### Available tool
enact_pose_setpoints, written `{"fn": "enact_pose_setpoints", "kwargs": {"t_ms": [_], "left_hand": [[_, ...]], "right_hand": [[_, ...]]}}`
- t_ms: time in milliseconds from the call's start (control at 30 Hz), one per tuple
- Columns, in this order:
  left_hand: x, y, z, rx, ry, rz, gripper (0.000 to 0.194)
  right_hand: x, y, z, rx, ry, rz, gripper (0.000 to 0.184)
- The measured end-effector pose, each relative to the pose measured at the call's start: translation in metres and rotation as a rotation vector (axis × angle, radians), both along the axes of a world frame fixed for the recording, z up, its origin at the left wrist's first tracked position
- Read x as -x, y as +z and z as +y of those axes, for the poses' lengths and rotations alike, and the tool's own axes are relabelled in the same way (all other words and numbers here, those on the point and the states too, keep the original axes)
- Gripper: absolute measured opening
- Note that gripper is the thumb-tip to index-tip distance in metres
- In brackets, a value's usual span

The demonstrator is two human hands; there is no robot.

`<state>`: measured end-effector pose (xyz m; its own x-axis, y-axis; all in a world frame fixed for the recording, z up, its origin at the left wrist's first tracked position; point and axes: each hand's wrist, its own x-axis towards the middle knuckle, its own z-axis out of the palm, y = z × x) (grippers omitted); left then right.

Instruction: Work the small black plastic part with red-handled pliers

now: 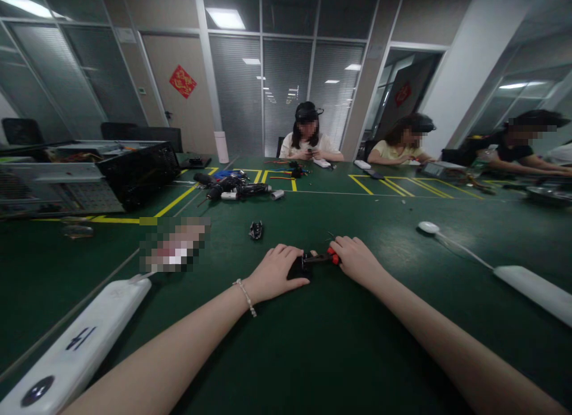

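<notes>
My left hand (277,273) rests on the green table with its fingers and thumb curled round a small black part (305,266), most of it hidden by the hand. In my right hand (356,257) is a pair of pliers (320,258) with red handles, the fingers wrapped round the grips. The dark jaws point left and meet the black part; whether they grip it I cannot tell. A small light-coloured piece shows just behind the jaws. Farther back, a small black and silver part (256,231) lies alone on the table.
An open computer case (147,170) stands at the left. Cables and a dark power tool (223,188) lie at the back centre. White devices with cords flank my arms, one at left (102,319), another at right (531,290). Several people sit across the table.
</notes>
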<state>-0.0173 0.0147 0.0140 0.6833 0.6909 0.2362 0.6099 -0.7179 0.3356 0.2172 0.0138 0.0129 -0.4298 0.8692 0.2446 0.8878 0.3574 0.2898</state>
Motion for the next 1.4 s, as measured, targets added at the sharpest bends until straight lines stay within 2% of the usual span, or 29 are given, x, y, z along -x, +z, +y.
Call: {"fn": "enact_pose_setpoints", "kwargs": {"t_ms": [800,1133,1400], "left_hand": [[0.0008,0.002,-0.0008,0.019,0.0,0.006,0.054],[0.0007,0.0031,-0.0012,0.024,-0.004,-0.008,0.053],[0.0005,0.0041,-0.0012,0.037,0.005,0.01,0.055]], "right_hand": [[-0.0011,-0.0036,0.0029,0.012,-0.031,0.018,0.038],[-0.0018,-0.0023,0.0028,0.003,0.007,0.013,0.034],[0.0003,0.0007,-0.0005,0.013,-0.023,0.017,0.035]]}}
